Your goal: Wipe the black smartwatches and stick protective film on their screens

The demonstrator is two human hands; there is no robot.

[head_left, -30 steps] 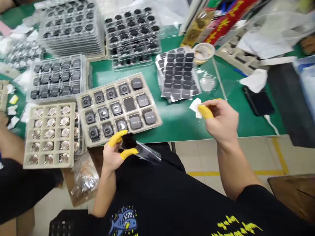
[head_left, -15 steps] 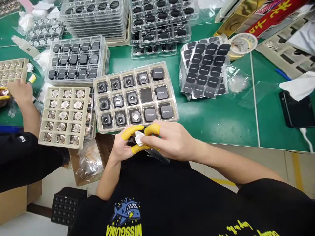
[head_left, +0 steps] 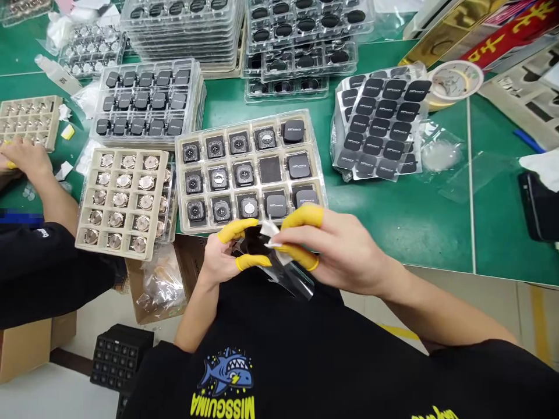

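Fingers wore yellow cots: L hand (head_left: 215, 260) gripped dark piece (head_left: 255, 243) by edges, thumb & index parted approx. its width; R hand (head_left: 349, 250) pinched white wipe (head_left: 271, 231) tight, over piece. Both hands nr ctr of frame, clear film (head_left: 299, 282) slanting down-right from piece. Just above: beige tray (head_left: 180, 195) w/ sq. watches. Upper right: blk sticker sheets (head_left: 379, 125), tape roll (head_left: 471, 78). Far left: co-worker's hand (head_left: 30, 158).

Green tabletop (head_left: 393, 224) lies open before the sticker sheets (head_left: 379, 125); stacked trays (head_left: 183, 38) block the back.
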